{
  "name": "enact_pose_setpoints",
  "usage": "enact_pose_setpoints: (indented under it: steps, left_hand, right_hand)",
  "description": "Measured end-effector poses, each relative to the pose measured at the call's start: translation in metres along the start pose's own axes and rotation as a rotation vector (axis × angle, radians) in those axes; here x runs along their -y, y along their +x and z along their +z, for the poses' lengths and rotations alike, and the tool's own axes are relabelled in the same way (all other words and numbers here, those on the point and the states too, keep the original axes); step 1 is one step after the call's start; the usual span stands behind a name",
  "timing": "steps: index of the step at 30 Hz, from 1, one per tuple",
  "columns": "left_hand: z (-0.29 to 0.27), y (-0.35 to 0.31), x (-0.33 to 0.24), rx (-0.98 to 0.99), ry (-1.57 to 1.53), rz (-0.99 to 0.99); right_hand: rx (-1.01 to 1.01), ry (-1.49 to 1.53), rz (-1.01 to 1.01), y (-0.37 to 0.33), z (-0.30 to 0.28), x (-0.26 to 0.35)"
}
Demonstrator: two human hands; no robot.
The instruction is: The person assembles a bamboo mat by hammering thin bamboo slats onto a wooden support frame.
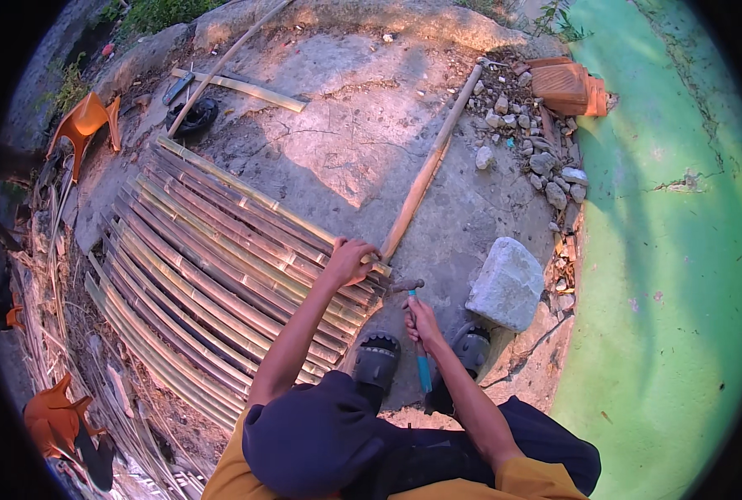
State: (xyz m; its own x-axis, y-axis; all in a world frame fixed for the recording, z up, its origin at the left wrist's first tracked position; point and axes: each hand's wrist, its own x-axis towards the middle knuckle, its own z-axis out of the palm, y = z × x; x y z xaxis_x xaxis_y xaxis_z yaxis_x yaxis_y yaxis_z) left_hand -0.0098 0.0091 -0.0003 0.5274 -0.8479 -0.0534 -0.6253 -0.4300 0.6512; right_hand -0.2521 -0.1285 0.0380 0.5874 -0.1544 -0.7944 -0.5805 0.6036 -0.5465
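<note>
My right hand (422,321) is wrapped round the teal handle of a hammer (423,373), whose metal head points up near the ends of the bamboo slats. At the right end of the top bamboo slat (254,196), my left hand (350,262) rests with its fingers curled and pinched together. Whatever lies between those fingertips is too small to make out. Many split bamboo slats (213,275) lie side by side beneath and left of that hand, forming a panel. A long wooden pole (429,171) runs away from the panel's right corner, close to my left fingertips.
A big pale stone block (507,283) stands right of my feet in dark sandals (378,360). Beyond are rubble stones (546,162) and orange hollow bricks (567,86). Green-painted ground (654,275) lies at right. Orange plastic chairs (87,125) and loose bamboo strips are at left.
</note>
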Motion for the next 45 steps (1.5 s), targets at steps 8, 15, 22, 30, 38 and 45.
enact_pose_setpoints:
  steps: [8, 15, 22, 30, 38, 45]
  left_hand:
    - [-0.024, 0.003, -0.032, 0.016, -0.009, 0.153]
    - [-0.064, -0.002, -0.046, -0.07, 0.09, 0.36]
    - [-0.12, 0.015, -0.101, -0.054, 0.049, 0.453]
    - [-0.171, 0.001, -0.131, 0.058, 0.002, 0.375]
    - [-0.21, 0.01, -0.167, 0.267, -0.162, 0.283]
    - [-0.196, 0.005, -0.185, 0.36, -0.362, 0.347]
  right_hand:
    - [-0.277, -0.398, -0.367, 0.021, -0.005, -0.002]
    - [-0.318, -0.558, -0.402, 0.034, -0.007, -0.006]
    - [-0.194, -0.743, -0.205, 0.072, -0.037, 0.06]
    - [0.134, -0.59, -0.14, 0.011, 0.016, 0.219]
    - [0.228, -0.629, -0.154, -0.097, 0.035, 0.276]
    - [0.298, -0.516, -0.219, -0.121, 0.019, 0.225]
